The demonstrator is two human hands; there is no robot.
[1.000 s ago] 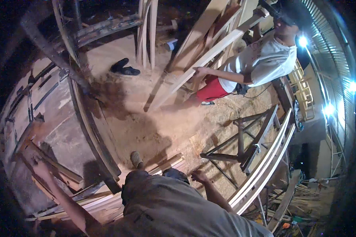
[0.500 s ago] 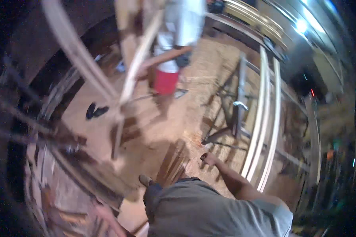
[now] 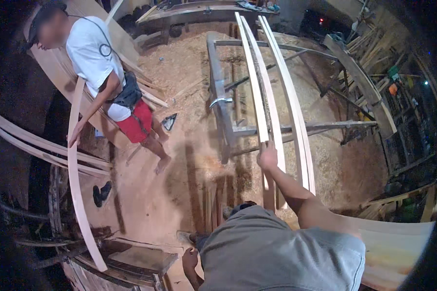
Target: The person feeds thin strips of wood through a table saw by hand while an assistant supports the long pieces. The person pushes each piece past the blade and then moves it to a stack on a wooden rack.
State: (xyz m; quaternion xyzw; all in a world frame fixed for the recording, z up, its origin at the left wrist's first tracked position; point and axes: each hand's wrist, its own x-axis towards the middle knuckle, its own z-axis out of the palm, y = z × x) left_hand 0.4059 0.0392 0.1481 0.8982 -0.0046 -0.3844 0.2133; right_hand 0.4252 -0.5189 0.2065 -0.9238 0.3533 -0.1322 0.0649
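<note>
Several long pale wooden strips lie side by side across a dark trestle frame (image 3: 220, 92). My right hand (image 3: 268, 156) is stretched forward, its fingers closed round the near end of the leftmost wooden strip (image 3: 253, 80). Beside that strip runs a second pale strip (image 3: 269, 92), and farther right lies another pair of strips (image 3: 292, 104). My left hand (image 3: 190, 258) hangs low by my left side with its fingers curled in. Nothing shows in it, and it is apart from the strips.
At the left a co-worker (image 3: 94, 58) stands holding a long plank (image 3: 74, 165) on end. Dark slippers (image 3: 101, 194) lie on the dusty floor. Curved strips (image 3: 43, 145) lean at far left. A broad pale board (image 3: 398, 247) is at my right, and scrap wood (image 3: 374, 58) is stacked beyond.
My view has turned to the right. My right hand has reached forward and taken hold of a strip's end. My left hand has come in closer to my body. The co-worker now appears farther left.
</note>
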